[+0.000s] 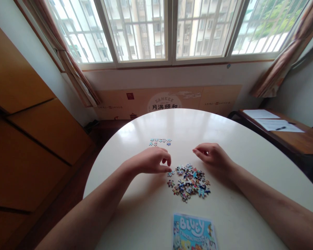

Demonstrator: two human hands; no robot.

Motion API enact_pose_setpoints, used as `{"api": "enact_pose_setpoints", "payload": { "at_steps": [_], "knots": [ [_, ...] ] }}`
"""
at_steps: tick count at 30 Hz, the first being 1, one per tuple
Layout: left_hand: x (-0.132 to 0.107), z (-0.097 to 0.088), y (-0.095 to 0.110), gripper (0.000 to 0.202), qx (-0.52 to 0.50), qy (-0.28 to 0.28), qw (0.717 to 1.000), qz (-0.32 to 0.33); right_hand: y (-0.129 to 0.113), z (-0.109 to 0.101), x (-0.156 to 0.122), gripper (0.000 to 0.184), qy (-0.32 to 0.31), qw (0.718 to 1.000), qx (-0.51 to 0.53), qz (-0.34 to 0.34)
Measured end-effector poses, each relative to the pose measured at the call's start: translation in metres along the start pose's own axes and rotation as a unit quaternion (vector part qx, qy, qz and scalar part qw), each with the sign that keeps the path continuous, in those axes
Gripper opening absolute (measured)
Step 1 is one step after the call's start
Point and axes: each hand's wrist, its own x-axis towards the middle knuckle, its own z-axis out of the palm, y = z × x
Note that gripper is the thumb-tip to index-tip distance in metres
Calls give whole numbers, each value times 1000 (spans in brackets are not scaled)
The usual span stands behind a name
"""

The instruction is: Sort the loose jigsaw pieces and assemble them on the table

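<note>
Forearms (93,208) lead to two hands set apart. Left hand (153,160): thumb and forefinger slightly parted at a loose piece (171,173); contact cannot be told. Right hand (213,154): fingers curled; whether they hold anything cannot be told. Heap (190,185): between the hands, slightly nearer the wearer. Row of pieces (161,140): beyond the left hand. Bluey sheet (194,233): nearer the wearer than both hands. Table (219,128): beneath all.

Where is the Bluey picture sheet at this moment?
In the head view, the Bluey picture sheet lies on the white table, right of centre and cut off by the bottom edge, just below the pile of puzzle pieces.
</note>
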Motion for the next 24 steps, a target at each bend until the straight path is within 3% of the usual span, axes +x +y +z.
{"api": "enact_pose_setpoints", "payload": {
  "at_steps": [6, 14, 18, 24],
  "knots": [
    [2, 2, 10, 7, 26, -26, 999, -13, -2, 2, 1, 31, 10, 1000, 8, 5],
    [-7, -13, -3, 14, 61, -20, 995, -82, -3, 3, 2, 33, 8, 1000, 15, 8],
    [-7, -11, -3, 13, 54, -1, 997, -61, -3, 4, 2, 35, 10, 1000, 14, 6],
    [-3, -7, 0, 16, 46, -24, 998, -46, -4, 4, 2, 35, 7, 1000, 12, 4]
  ]
}}
